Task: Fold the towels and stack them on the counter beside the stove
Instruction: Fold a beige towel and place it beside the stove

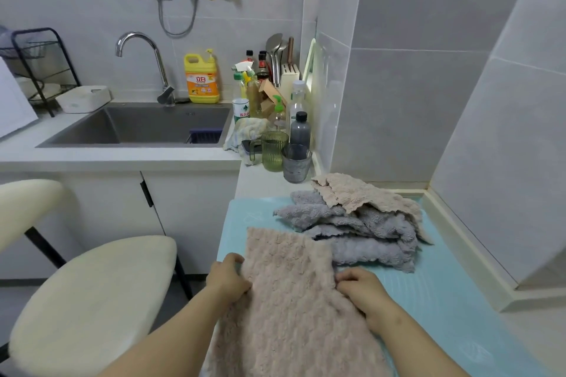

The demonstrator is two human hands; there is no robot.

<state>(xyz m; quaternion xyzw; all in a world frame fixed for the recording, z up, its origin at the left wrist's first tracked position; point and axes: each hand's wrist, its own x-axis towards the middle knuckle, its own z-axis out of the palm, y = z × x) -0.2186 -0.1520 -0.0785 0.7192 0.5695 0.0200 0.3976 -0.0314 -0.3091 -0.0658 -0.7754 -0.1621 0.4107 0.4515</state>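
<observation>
A person's left hand (228, 277) and right hand (358, 288) are each pinching a side edge of a beige plush towel (288, 294) lying on the blue-matted surface (444, 285), which is looking soft, light and floppy, likely best gripped at corners.

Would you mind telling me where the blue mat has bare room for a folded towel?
The pale-blue mat is bare right of the right hand, up to the cream ledge, and left of the grey towel heap. Around the ribbed glass cups it is crowded.
</observation>
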